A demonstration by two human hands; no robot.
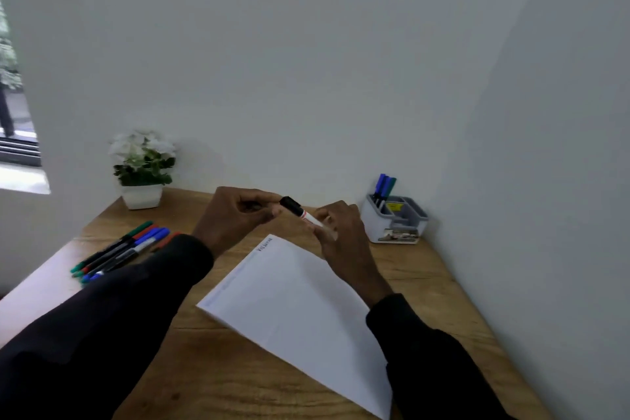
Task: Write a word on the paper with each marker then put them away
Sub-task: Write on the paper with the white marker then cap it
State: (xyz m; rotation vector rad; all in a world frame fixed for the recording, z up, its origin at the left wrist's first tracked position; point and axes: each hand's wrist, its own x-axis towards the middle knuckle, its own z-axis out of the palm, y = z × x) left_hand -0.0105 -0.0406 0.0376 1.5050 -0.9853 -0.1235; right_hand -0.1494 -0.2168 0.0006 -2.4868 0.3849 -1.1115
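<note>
Far left edge of the frame: a window (17,112), bright, detail washed out. Left of centre, at the back of the table (218,368) against the wall: a potted plant (142,167), white flowers, white pot. In front of it, lower left: the loose markers (119,251) lie side by side on the table top, touching, with green, red and blue caps over dark barrels; your left sleeve (136,300) covers their near ends. Centre of the frame: your left grip (235,215) has its fingers curled and pinches the black cap end of the marker (301,213). That marker is off the table, held between both hands, tilted with the cap toward the upper left; the barrel is white with a red band. Your right grip (335,228), just right of centre, is closed round the white barrel, fingers wrapped. Whether the cap is fully seated cannot be told. Below both hands: the paper (300,310) lies flat on the table, turned at an angle, one corner pointing away from you. A short line of dark writing (264,244) sits at that far corner, too small to read. Right of centre, near the wall: the holder (395,220), grey and white, several compartments, standing apart from the paper. The stored markers (384,186), blue and green caps up, stand in its back left compartment.
</note>
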